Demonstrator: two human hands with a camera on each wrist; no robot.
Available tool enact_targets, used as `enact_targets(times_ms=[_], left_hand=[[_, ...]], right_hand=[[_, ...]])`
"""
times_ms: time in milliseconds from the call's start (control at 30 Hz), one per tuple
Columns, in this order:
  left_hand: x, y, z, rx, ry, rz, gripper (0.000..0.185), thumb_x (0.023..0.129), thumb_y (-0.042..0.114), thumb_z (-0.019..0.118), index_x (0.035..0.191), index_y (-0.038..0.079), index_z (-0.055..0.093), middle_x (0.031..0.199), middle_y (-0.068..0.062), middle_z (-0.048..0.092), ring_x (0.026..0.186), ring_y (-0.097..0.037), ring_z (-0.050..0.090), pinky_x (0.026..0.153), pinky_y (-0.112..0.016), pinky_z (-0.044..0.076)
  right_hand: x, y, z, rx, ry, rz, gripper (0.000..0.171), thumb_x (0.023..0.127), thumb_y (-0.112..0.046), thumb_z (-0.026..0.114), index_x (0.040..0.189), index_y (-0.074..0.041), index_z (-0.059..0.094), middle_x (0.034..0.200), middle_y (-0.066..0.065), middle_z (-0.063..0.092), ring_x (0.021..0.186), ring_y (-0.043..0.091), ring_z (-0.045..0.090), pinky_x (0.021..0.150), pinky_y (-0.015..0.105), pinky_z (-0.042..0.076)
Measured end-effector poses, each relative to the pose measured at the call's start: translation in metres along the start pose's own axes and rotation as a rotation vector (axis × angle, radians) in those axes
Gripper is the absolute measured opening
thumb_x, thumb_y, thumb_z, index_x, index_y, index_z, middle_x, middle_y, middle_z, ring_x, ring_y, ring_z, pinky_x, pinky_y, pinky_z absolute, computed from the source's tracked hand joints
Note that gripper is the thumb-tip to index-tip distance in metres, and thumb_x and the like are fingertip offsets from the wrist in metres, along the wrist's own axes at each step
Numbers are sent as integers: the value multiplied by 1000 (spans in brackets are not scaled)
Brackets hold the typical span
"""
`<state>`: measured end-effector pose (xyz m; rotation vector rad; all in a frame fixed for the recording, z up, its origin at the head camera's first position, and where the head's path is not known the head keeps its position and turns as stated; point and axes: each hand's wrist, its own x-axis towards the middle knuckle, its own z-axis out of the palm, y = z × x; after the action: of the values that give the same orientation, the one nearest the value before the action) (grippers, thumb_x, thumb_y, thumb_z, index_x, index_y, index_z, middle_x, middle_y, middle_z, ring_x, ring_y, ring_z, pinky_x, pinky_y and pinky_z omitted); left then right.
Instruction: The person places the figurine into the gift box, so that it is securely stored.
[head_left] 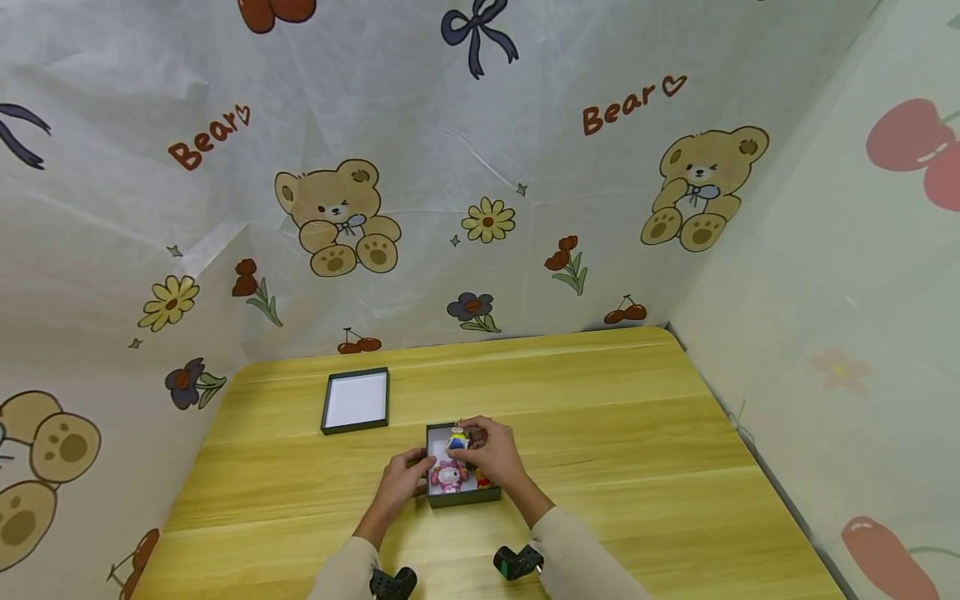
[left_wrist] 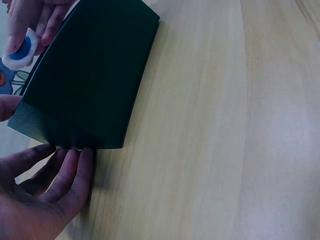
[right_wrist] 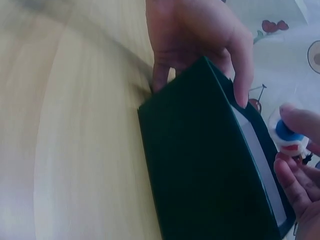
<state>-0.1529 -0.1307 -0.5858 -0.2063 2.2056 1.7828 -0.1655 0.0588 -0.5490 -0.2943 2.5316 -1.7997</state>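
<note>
- A dark box (head_left: pixel 462 497) is steadied on the table (head_left: pixel 637 433) by the left hand (head_left: pixel 406 477), fingers against its side.
- A small blue toy (head_left: pixel 457 439) is pinched over the box by the right hand (head_left: pixel 491 454).
- A pink toy (head_left: pixel 448 476) is seen inside; a lid (head_left: pixel 356 402) lies apart.

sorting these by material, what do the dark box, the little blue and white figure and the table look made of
Dark box: likely matte card, flat walls, crisp folded edges, white lining.
Blue and white figure, pinched by the right hand: probably glossy moulded plastic; too blurred for certainty.
Table: smooth wood-grain surface, possibly laminate rather than solid wood.
</note>
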Motion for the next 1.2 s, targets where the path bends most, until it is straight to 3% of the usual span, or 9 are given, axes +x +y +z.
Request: enact_targets(times_ms=[433,800,1000,1200], left_hand=[[1,3,0,-11,-3,11,59,95,28,60,132,-16,46,126,-29,54,104,-30,60,80,-39,57],[-2,0,1,-4,-4,27,58,96,27,60,131,-16,46,120,-27,58,97,-25,62,79,-38,57],[-1,1,1,-7,-1,19,56,96,25,60,131,-16,47,119,-27,59,97,-25,62,78,-38,57],[1,0,0,-3,-7,29,55,96,25,59,131,-16,47,117,-27,60,96,-25,62,78,-38,57]], right_hand=[[-2,-10,24,32,77,91,37,73,-10,84,104,0,67,82,9,67,66,10,62,50,22,51],[-7,-9,32,-89,140,111,38,72,-16,85,102,-2,66,92,10,67,67,9,59,49,22,48],[-5,-9,36,-189,173,145,34,72,-19,85,96,-5,65,85,4,64,64,10,50,49,23,43],[-1,-9,39,-239,201,174,34,72,-22,86,93,-6,65,83,3,64,63,11,50,53,26,44]])
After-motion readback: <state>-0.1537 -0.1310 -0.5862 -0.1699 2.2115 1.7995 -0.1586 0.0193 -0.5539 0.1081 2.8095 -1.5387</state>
